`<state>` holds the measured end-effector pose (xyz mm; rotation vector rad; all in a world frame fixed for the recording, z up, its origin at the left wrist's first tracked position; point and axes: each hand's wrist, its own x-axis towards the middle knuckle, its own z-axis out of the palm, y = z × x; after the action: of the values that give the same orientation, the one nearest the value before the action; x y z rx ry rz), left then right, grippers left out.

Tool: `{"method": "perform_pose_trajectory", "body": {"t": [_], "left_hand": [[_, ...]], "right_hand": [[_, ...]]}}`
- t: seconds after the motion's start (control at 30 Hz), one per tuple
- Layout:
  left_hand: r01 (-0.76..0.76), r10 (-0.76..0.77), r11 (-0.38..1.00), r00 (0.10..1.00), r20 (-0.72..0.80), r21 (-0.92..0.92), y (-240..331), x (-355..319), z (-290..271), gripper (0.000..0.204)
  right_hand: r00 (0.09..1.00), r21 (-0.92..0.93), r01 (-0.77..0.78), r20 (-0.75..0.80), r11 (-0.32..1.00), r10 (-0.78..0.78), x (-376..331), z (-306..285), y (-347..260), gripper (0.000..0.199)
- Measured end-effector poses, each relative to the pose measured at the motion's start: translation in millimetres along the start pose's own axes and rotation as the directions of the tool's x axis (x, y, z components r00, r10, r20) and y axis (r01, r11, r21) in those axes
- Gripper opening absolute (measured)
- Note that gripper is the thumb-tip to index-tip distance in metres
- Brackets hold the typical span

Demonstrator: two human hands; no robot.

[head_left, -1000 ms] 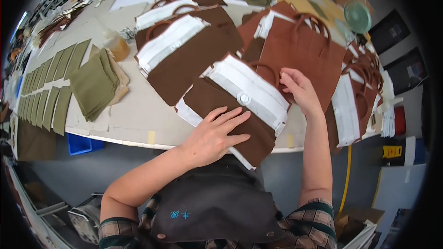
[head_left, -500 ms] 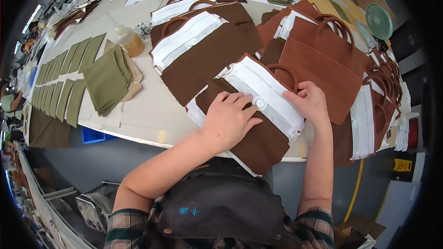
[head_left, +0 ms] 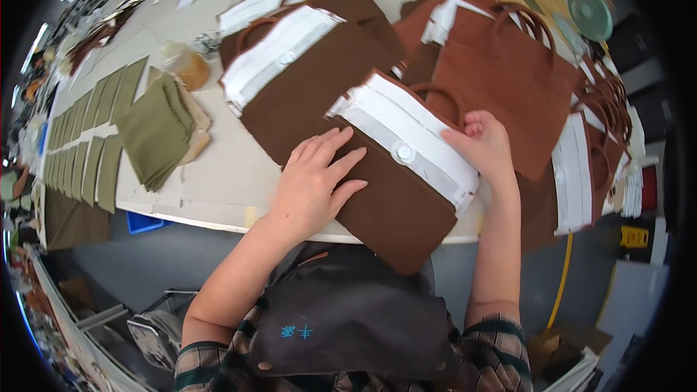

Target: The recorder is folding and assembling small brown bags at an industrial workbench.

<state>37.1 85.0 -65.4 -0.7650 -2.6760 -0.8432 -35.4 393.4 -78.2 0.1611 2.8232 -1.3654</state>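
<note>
Dark brown felt bag [head_left: 396, 196] lies flat at the near edge of the tabletop [head_left: 218, 181], its bottom corner hanging off the edge toward the person. White band [head_left: 406, 141] runs across its top, with a round white snap button [head_left: 404, 152] in the middle of the band. One brown loop handle [head_left: 443, 98] sticks out past the band on the far side.

Containers: the bag's mouth is covered by the band, so I can't tell whether anything is inside. A second dark brown bag with white band [head_left: 298, 72] lies just beyond it, overlapped by it. Rust-brown bag [head_left: 508, 80] on the right, more bags stacked further right. Amber jar [head_left: 185, 65] far left holds a yellowish fill. Blue bin [head_left: 145, 221] shows under the tabletop edge, contents not visible.

Left hand [head_left: 316, 178]: flat, palm down on the brown face of the bag, fingers [head_left: 334, 149] spread and extended, pressing, gripping nothing.

Right hand [head_left: 483, 145]: at the right end of the white band, next to the handle, fingers curled over the bag's top edge there. Looks like a light pinch on the band edge, but the fingertips are partly hidden, so I can't tell how firm it is.

Stack of olive green felt pieces [head_left: 156, 131] sits left, well apart from both hands.
</note>
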Motion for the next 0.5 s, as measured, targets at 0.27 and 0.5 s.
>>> {"method": "perform_pose_trajectory", "body": {"t": [0.27, 0.5], "left_hand": [[0.049, -0.061, 0.989, 0.995, 0.081, 0.140, 5, -1, 13, 0.048], [0.090, -0.098, 0.991, 0.991, 0.087, 0.096, 5, -2, 13, 0.044]], "right_hand": [[0.994, 0.260, -0.034, 0.107, 0.965, 0.006, -16, 0, -32, 0.044], [0.968, 0.264, 0.120, 0.184, 0.957, -0.173, -20, -13, -66, 0.050]]}}
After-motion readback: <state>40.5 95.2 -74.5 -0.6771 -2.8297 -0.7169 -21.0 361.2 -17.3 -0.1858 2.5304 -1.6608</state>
